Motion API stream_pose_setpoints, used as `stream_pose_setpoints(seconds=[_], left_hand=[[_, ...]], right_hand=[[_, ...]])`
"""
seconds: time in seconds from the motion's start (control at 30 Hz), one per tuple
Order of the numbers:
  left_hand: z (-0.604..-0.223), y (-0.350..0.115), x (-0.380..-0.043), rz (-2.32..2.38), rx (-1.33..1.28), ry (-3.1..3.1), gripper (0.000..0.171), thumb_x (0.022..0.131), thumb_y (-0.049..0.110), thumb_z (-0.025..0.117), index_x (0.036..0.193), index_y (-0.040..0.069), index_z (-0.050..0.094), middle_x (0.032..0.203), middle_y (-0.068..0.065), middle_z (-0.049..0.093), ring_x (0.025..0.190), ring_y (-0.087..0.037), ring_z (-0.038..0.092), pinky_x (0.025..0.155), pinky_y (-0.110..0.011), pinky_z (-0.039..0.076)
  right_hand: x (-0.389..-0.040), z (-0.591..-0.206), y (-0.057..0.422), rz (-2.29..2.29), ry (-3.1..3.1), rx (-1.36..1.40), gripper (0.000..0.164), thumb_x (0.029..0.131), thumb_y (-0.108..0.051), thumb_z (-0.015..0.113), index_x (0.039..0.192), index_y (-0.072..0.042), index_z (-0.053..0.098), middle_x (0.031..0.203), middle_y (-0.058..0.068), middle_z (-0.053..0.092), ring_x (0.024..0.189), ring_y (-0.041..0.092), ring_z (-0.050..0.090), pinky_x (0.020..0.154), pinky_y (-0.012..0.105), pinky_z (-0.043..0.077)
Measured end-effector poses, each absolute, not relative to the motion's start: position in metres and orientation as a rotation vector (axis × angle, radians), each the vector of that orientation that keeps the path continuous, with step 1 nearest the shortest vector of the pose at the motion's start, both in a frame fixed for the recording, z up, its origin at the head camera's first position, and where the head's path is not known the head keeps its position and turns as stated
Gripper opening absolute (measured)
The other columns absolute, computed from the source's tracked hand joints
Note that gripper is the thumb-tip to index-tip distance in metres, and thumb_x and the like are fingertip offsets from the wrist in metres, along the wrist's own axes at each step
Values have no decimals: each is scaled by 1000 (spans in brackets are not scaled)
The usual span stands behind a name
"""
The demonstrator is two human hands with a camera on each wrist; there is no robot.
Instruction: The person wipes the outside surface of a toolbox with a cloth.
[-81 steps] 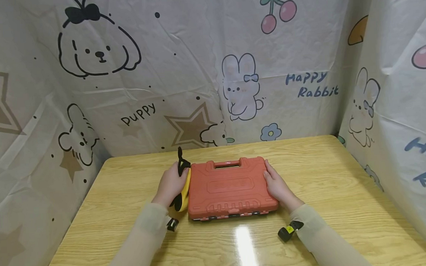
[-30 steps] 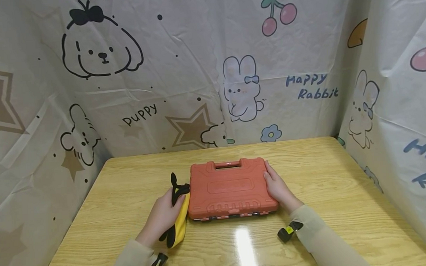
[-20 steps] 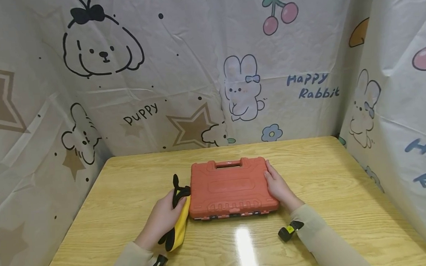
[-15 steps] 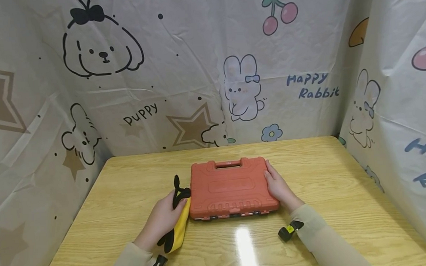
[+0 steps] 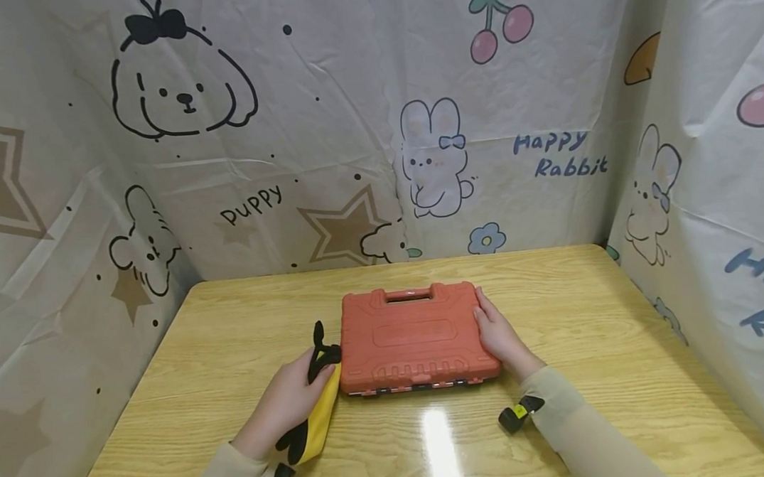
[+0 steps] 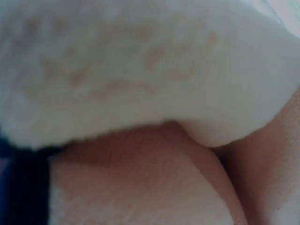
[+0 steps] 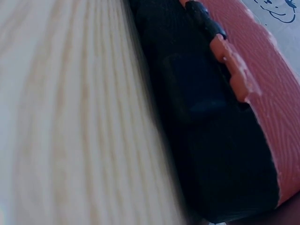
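A red plastic carrying case (image 5: 418, 333) with a handle slot at its far side lies closed on the table. My right hand (image 5: 505, 343) rests against its right side, thumb on the lid edge and fingers straight along the side. My left hand (image 5: 286, 399) grips a folded yellow-and-black cloth item (image 5: 322, 419) beside the case's left edge. Black strap-like ends of the item stick out above and below the fingers. In the right wrist view, the case's black base (image 7: 206, 126) and red lid (image 7: 272, 70) show close up. The left wrist view shows only sleeve and skin.
The wood-grain table (image 5: 189, 361) is bounded by printed white cloth (image 5: 326, 127) at the back and both sides. Small black devices sit on both wrists, the right one (image 5: 514, 416) just above the tabletop. A light reflection lies in front of the case.
My left hand has slid the yellow-and-black item toward the near edge along the case's left side. The case and my right hand have stayed in place.
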State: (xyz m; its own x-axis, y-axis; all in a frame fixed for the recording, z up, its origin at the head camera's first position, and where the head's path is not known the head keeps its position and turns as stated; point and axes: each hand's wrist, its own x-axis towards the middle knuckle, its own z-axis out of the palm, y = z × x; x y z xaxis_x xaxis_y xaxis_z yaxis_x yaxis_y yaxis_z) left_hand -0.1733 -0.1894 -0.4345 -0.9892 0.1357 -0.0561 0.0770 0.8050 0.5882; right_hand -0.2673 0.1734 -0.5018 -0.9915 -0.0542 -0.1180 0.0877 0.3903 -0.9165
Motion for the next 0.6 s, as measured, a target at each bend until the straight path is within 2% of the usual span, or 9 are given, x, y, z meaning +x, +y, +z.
stream_pose_setpoints(seconds=[0.13,0.23,0.3,0.4,0.5,0.6], left_hand=[[-434,-190,-170,921,174,2881,58,106,29,58,149,-7,47,137,-30,63,120,-38,67,95,-53,58],[-433,-189,-169,968,179,2861,47,105,26,61,144,0,55,128,-22,70,97,-24,72,80,-43,62],[-432,-189,-168,986,188,2852,40,104,25,63,137,3,60,117,-16,74,81,-15,67,69,-35,58],[-430,-189,-167,999,195,2829,32,104,24,64,131,6,63,95,-6,73,64,-13,56,59,-28,49],[-426,-191,-166,986,201,2813,31,104,26,63,129,8,64,81,-1,66,60,-13,51,57,-28,45],[-422,-194,-166,970,199,2809,31,104,28,63,129,9,64,75,0,59,59,-14,47,58,-30,43]], right_hand=[[-267,-501,173,-1667,2516,23,57,115,-22,24,167,-9,6,174,14,3,160,35,2,130,54,5],[-266,-501,173,-1669,2516,17,57,115,-22,24,167,-9,6,174,15,3,160,35,2,130,54,5],[-266,-501,173,-1666,2518,16,57,115,-22,24,167,-9,6,174,15,4,160,35,2,130,54,5],[-266,-501,173,-1658,2523,16,57,115,-22,25,167,-9,6,174,15,4,160,36,2,129,55,6],[-266,-501,173,-1660,2521,14,57,115,-22,25,167,-10,5,174,15,4,160,36,2,129,55,6],[-266,-502,173,-1666,2518,13,57,115,-22,25,167,-10,5,174,15,4,160,36,2,129,55,6]])
